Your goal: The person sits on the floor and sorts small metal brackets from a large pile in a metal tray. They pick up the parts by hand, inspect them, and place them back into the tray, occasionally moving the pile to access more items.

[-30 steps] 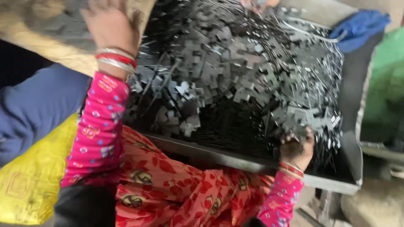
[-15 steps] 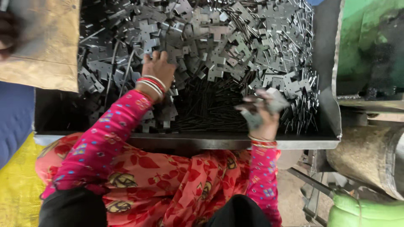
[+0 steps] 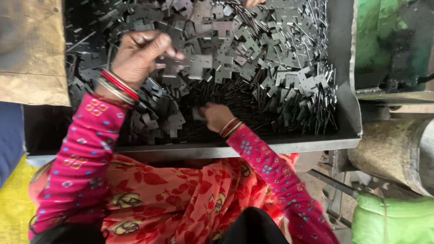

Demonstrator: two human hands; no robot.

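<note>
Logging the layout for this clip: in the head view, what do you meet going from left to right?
Tan sack → left hand pinching a flat metal piece → right hand low in the pile → standing stamped plates → tray's right wall → green machine.

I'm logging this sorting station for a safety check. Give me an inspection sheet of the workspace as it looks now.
Surface: metal tray, grey, rimmed.
Job's things: flat dark metal stampings heaped across the tray; thin rods beneath them.
Clutter: brown sack at the tray's far left.
Hands: left hand pinches one stamping; right hand rests on the pile, what it grips hidden.
Cables: nothing seen.
Surroundings: green machine and green sack on the right.
</note>
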